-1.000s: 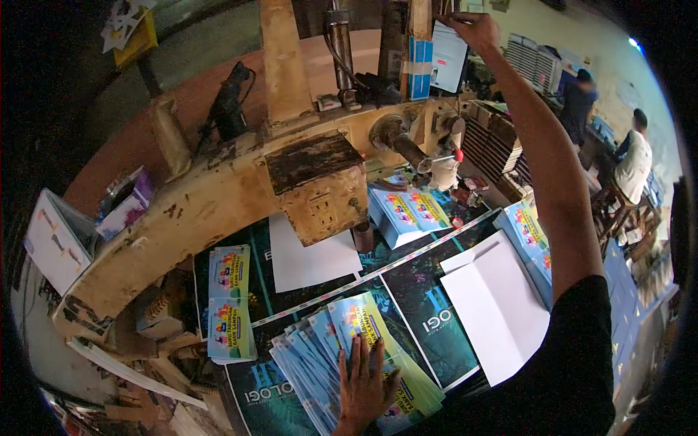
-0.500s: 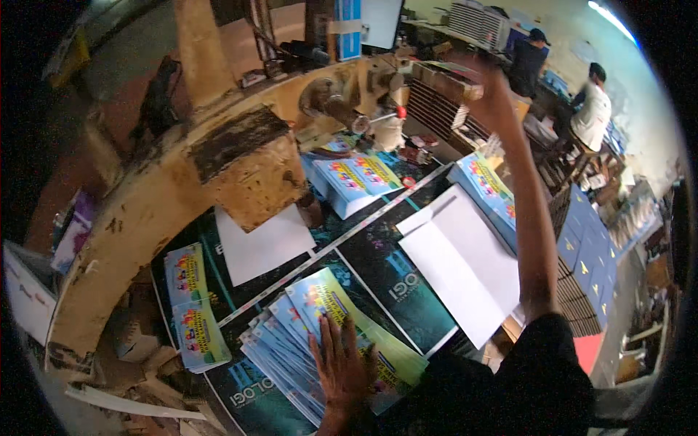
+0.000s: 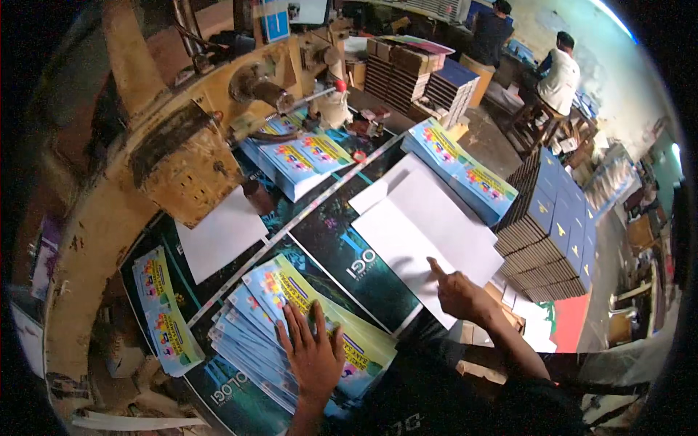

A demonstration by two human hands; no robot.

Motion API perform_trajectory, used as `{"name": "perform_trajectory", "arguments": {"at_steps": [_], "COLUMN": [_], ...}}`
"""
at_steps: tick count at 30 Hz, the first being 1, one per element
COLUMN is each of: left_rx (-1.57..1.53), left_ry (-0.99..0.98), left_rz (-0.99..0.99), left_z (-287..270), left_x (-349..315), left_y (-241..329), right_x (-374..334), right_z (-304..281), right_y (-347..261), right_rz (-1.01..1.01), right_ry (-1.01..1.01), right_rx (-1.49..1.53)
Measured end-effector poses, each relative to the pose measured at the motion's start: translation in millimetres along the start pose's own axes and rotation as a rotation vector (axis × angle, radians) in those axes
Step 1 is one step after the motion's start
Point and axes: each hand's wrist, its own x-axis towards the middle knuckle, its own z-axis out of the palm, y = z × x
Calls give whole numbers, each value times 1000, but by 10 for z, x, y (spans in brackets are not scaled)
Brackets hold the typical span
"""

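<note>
Head view, fanned booklets [image 3: 253, 330], machine block [image 3: 190, 174] partly hiding white sheet [image 3: 224, 240]

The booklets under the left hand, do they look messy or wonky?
Yes, a bit wonky: the booklets under the left hand are fanned out, their edges spread like steps. The light-blue stack beside the white paper looks much neater. No tear shows.
</note>
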Motion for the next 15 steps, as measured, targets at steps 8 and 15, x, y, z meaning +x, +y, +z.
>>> {"name": "perform_trajectory", "arguments": {"at_steps": [8, 15], "left_rx": [-63, -7], "left_ry": [-7, -7], "left_rz": [41, 12], "left_z": [-33, -48], "left_x": [51, 45], "left_y": [24, 21], "right_x": [-160, -542], "right_z": [-80, -716], "right_y": [-256, -263], "right_rz": [45, 131], "right_ry": [249, 431], "right_rx": [353, 555]}}
